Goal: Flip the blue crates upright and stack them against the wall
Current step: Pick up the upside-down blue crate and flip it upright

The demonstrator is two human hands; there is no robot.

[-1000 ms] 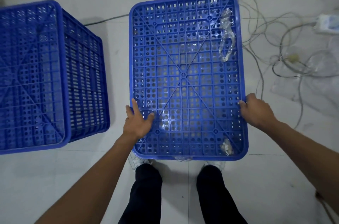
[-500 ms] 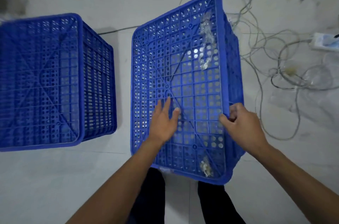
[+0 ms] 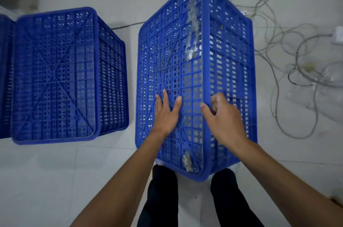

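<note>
The nearer blue crate (image 3: 172, 63) sits on the floor (image 3: 55, 180) just in front of the person's legs, its long axis running away from them. It is tipped: the perforated base faces up and leftward, with its right edge raised and a slotted side wall showing on the right. The left hand (image 3: 166, 115) lies flat on the base with fingers spread. The right hand (image 3: 222, 119) curls over the raised base edge, gripping it. A second blue crate (image 3: 55, 78) rests base-up to the left, apart from the first.

Left hand (image 3: 164, 115), right hand (image 3: 225, 121) on crate (image 3: 170, 50)
</note>
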